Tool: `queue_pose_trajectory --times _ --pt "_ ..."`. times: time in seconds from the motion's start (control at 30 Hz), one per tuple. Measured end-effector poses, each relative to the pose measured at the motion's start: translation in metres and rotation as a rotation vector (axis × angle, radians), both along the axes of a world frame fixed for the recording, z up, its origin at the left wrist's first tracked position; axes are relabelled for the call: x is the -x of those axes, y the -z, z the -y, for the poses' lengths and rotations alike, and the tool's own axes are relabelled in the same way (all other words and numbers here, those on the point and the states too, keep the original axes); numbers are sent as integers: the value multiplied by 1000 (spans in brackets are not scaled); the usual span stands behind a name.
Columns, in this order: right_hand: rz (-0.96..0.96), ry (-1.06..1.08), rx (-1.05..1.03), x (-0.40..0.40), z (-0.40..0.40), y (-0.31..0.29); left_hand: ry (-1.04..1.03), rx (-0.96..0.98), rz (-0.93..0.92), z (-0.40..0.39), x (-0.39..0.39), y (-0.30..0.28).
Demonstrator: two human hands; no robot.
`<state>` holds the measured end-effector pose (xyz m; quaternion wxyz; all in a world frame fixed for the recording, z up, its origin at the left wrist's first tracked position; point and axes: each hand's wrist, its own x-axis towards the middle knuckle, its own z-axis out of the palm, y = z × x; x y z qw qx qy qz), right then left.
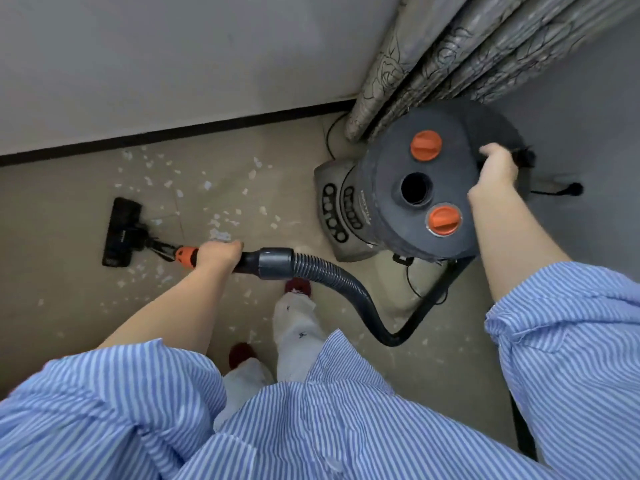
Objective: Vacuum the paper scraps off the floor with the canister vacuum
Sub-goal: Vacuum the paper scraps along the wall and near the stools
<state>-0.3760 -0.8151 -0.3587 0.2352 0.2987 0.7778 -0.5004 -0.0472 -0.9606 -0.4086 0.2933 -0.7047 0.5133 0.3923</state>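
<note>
Positioning step: my left hand (218, 252) grips the wand (187, 256), right hand (495, 168) grasps the canister (415, 202) — next, sweep the scraps (214, 223).

L hand (219, 252) fisted, arm out front; R hand (496, 168) curled, arm raised.

You are standing in a room of a home, in a corner by the wall. A plain pale wall (173, 57) meets a beige tiled floor (69, 306) along a dark skirting board (207, 128). A long grey curtain (450, 57) with a line-drawn flower pattern hangs down to the floor at the corner. A household canister vacuum (415, 188) sits near it. You wear red slippers (298, 286), light loose trousers (298, 323) and a blue striped shirt (311, 427), indoor clothes that suit a house.
</note>
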Motion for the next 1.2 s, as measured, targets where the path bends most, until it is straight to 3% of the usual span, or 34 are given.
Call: queue_pose_trajectory --times 0.17,0.33,0.4,0.47,0.53,0.6,0.77,0.93,1.07,1.2 --pt "-32 -267 -237 -33 8 9 64 31 -28 1 14 -7" --pt "-108 -589 -182 -101 36 7 -5 37 -80 -2 -3 -10" --pt "-177 -879 -169 -142 45 6 -36 32 -115 -1 -11 -14" --pt "-186 -1347 -108 -184 53 2 -58 32 -174 1 -17 -17" --pt "30 -1749 -70 -221 59 -1 -107 33 -220 5 -31 -22" --pt "241 -1975 -127 -247 63 -2 -181 38 -231 9 -50 -24" --pt "273 -2143 -386 -281 79 -8 -379 12 -378 14 -88 -26" --pt "438 -2202 -489 -327 104 -22 -704 267 -419 11 -164 -14" --pt "550 -2298 -480 -362 112 -29 -1240 -30 -521 18 -203 -9" --pt "589 -2322 -471 -394 127 -43 -1294 -125 -614 29 -236 -7"
